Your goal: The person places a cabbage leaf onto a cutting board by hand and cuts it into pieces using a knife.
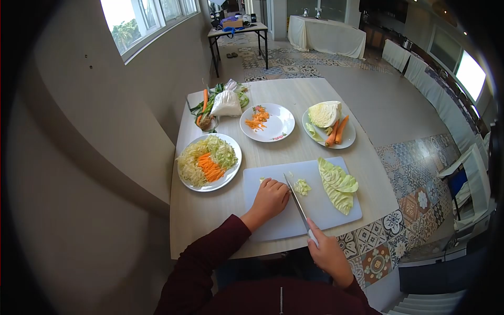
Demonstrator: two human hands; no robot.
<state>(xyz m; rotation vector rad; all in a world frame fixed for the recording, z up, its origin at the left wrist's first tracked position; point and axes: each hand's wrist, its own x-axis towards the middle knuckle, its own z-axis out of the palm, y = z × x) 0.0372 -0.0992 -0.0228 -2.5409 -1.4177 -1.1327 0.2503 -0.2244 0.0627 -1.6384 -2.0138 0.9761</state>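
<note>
On the white cutting board (273, 231), my left hand (270, 199) presses down with curled fingers over cabbage; only a pale green bit shows past the knuckles. My right hand (328, 252) is wrapped around the white handle of a kitchen knife (297, 202). Its blade points away from me, close beside my left fingertips. Chopped cabbage (302, 187) lies just right of the blade. A larger cabbage leaf piece (337, 185) rests at the board's right side.
Left of the board, a plate (231, 181) holds shredded cabbage and carrot. Behind stand a plate (283, 126) with carrot peelings and a plate (344, 143) with cabbage and carrots. A bag of white contents (227, 104) sits among vegetables. A wall (126, 126) borders the left.
</note>
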